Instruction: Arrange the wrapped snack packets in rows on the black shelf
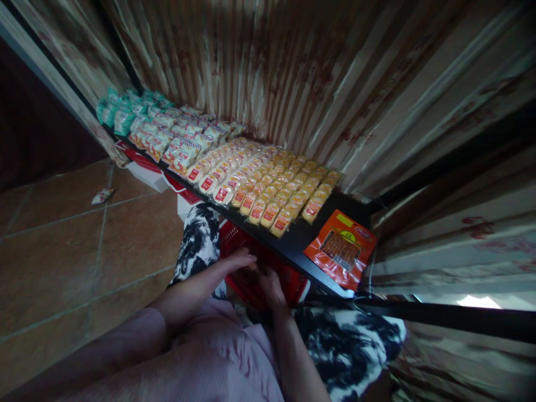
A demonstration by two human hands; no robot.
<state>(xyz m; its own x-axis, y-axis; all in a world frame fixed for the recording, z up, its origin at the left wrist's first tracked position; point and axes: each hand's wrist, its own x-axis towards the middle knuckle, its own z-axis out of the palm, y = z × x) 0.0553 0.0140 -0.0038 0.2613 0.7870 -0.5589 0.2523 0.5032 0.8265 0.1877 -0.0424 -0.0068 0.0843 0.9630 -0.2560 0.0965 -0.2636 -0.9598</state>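
Both my hands reach down into a red plastic basket [234,234] that sits under the front edge of a black shelf [293,240]. My left hand [238,260] lies over the basket with its fingers stretched forward. My right hand [271,287] is lower inside the basket, its fingers curled downward and hidden from me, so what they touch is unclear. On the shelf above, rows of yellow snack packets [276,190] lie flat, and an orange packet [341,248] lies alone at the right end.
Further left on the shelf lie white-and-red packets [184,145] and green packets [121,109]. More red baskets and white boxes [151,173] stand below the shelf. A corrugated metal wall [293,72] backs it. A loose packet [103,195] lies on the tiled floor.
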